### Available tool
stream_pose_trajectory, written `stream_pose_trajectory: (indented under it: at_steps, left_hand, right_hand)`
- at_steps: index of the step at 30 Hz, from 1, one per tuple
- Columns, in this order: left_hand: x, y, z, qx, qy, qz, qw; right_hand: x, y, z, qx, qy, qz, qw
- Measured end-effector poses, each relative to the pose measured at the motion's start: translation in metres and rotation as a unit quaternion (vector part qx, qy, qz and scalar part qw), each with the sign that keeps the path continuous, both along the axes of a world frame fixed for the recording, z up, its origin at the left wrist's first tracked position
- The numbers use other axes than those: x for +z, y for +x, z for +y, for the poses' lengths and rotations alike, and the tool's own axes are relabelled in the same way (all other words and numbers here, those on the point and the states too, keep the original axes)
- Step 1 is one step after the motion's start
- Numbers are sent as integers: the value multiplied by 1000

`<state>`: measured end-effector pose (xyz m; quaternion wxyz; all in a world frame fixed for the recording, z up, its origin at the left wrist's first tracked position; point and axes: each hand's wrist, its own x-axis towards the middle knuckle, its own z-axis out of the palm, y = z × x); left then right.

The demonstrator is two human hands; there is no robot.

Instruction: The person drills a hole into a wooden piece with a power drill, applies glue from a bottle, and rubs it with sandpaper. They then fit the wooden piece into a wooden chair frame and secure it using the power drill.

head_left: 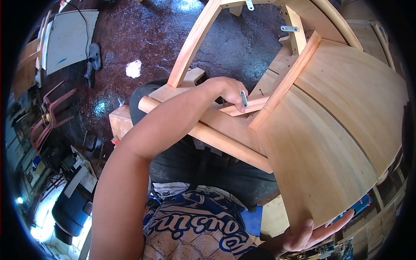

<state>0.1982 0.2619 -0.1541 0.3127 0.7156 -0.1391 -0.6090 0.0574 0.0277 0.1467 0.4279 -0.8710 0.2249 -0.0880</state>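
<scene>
Three metal brackets (289,29) about a wooden frame (195,43), left hand (230,92) curled at the nearest, hold unclear, right hand (300,239), fingers wide, at the wooden panel's (312,160) near edge

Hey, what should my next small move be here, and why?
Perhaps close the right hand firmly on the near edge of the curved wooden panel: its fingers look outstretched, with the thumb at that edge, while the left hand is occupied beside a slotted metal bracket.

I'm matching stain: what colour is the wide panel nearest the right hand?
The panel is pale tan, clearest in the head view.
</scene>
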Motion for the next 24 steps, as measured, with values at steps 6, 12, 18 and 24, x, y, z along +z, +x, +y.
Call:
stream_pose_trajectory:
  at_steps: [6, 12, 18, 24]
  left_hand:
    - [-6, -4, 0, 19, 11, -20, 1000]
    - [9, 7, -4, -23, 8, 35, 999]
    - [-1, 3, -4, -15, 7, 33, 999]
    - [1, 7, -3, -53, 12, 30, 998]
  right_hand:
    - [2, 2, 0, -3, 57, 2, 998]
    - [-2, -6, -12, 26, 80, -44, 996]
    - [-1, -5, -11, 44, 77, -53, 995]
    - [4, -1, -1, -8, 75, -35, 996]
